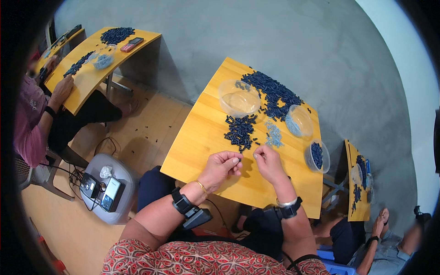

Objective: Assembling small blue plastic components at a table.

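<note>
One half-hidden dark piece (239,160) sits in the left hand (222,167), the right hand (270,164) pinched, contents unclear.

I see bare tabletop (195,142) free at left | black-cylinder heap (239,132) blocks ahead of left fingers (231,161) | clear plastic tub (238,112) just beyond | filled tub (326,159) at right edge

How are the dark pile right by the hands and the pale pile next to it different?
The dark pile is navy to black, while the pale pile is light grey-blue. The dark pile spreads wider; the pale pile is smaller. The dark pile's pieces look chunky, and the pale pile's look thinner. Both are loose heaps of small pieces on the yellow table.
</note>
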A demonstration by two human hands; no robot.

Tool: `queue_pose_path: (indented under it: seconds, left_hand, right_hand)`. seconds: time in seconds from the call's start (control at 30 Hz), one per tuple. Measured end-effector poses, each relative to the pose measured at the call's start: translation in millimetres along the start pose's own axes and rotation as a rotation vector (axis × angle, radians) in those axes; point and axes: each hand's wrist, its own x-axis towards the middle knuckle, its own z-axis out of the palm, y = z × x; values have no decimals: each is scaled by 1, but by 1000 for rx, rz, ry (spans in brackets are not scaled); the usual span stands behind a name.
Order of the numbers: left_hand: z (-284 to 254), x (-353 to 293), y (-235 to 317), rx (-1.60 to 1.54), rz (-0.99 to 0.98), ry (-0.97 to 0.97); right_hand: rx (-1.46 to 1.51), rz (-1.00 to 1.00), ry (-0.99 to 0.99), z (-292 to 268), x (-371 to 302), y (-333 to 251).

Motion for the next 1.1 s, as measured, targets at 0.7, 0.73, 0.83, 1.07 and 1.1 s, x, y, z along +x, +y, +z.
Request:
queue_pose_path:
  seconds: [0.7, 0.73, 0.83, 1.07, 1.1]
  left_hand:
    - [2, 1, -1, -182, -89, -93]
    - [2, 1, -1, -181, -93, -93]
    - [2, 1, -3, -140, -94, -74]
    - [2, 2, -5, -157, 1, -89]
    - [4, 2, -3, -153, 2, -98]
  right_hand:
    - [775, 69, -71, -1, -23, -36]
    - [799, 74, -36, 1, -24, -35]
    - [719, 35, 5, 5, -23, -41]
    - [565, -26, 71, 11, -21, -38]
    - [565, -25, 72, 11, -21, -37]
